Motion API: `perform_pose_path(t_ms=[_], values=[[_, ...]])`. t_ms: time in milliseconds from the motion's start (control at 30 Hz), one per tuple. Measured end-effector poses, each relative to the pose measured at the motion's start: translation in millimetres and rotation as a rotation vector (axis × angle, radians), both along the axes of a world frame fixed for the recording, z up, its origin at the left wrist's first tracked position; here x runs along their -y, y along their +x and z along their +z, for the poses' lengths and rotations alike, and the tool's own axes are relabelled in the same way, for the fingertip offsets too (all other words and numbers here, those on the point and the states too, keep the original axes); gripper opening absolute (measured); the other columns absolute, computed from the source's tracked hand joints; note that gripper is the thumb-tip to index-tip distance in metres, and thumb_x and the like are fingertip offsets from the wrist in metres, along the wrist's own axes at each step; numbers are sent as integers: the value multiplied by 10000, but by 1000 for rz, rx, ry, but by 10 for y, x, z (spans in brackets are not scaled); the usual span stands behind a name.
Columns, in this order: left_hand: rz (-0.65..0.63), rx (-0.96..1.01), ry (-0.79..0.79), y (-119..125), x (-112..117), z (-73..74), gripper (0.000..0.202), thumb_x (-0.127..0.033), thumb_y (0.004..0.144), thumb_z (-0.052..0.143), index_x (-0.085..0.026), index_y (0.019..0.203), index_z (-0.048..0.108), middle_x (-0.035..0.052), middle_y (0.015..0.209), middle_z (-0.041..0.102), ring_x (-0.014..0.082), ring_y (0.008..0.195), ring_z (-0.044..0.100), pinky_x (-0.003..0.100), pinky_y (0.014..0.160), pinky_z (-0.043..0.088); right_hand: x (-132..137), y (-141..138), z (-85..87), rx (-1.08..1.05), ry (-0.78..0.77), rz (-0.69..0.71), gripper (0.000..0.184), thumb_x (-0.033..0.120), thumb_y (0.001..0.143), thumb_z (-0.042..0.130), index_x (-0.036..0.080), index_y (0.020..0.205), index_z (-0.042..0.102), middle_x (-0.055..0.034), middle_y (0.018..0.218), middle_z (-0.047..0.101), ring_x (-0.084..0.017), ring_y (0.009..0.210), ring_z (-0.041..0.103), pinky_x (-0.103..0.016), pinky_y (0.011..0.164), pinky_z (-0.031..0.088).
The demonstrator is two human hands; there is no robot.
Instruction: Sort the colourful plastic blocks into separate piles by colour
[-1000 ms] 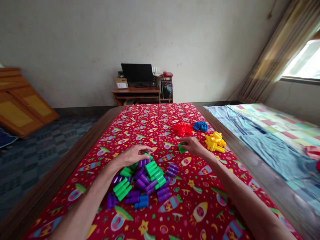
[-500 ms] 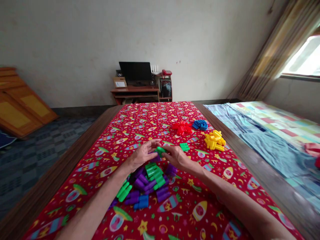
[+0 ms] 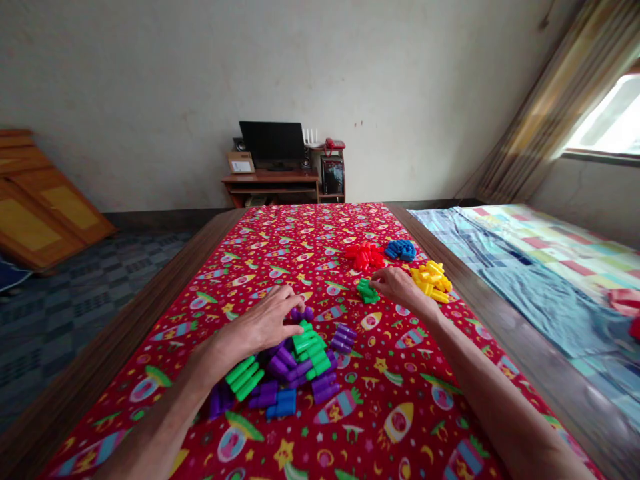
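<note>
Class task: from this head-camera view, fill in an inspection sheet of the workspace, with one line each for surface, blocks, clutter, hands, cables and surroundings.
surface: red rocket-print cloth
blocks: green and purple heap nearest the person; green stack, red pile, blue pile and yellow pile farther on
clutter: blue blocks mixed into the heap
hands: left hand arched beside a purple block; right hand between green stack and yellow pile
cables: nothing seen
surroundings: desk with monitor, bed at right, curtained window
</note>
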State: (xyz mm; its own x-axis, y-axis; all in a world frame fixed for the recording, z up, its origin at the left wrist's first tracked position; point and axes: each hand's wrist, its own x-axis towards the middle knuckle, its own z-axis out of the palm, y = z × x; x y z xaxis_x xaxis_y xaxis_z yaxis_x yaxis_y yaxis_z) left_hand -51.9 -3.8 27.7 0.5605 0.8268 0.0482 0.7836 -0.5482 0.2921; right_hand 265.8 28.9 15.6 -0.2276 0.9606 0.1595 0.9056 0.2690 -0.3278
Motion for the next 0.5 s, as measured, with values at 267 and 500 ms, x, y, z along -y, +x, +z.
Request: perform_pose_path(t_ms=[267, 500], values=[[86, 14, -121, 148, 43, -100, 357, -289, 721, 715, -239, 1074, 692, 77, 1100, 724, 284, 1051, 650, 364, 947, 466, 66, -70, 146, -119, 140, 68, 270, 234, 905, 500, 137, 792, 726, -37, 646, 653, -108, 560, 530, -226, 556, 316], [139, 393, -137, 457, 74, 37, 551, -196, 723, 682, -243, 1257, 553, 32, 1108, 725, 241, 999, 689, 298, 825, 539, 429, -658, 135, -445, 35, 535, 308, 294, 920, 548, 183, 1181, 668, -39, 906, 730, -117, 685, 617, -196, 607, 405]])
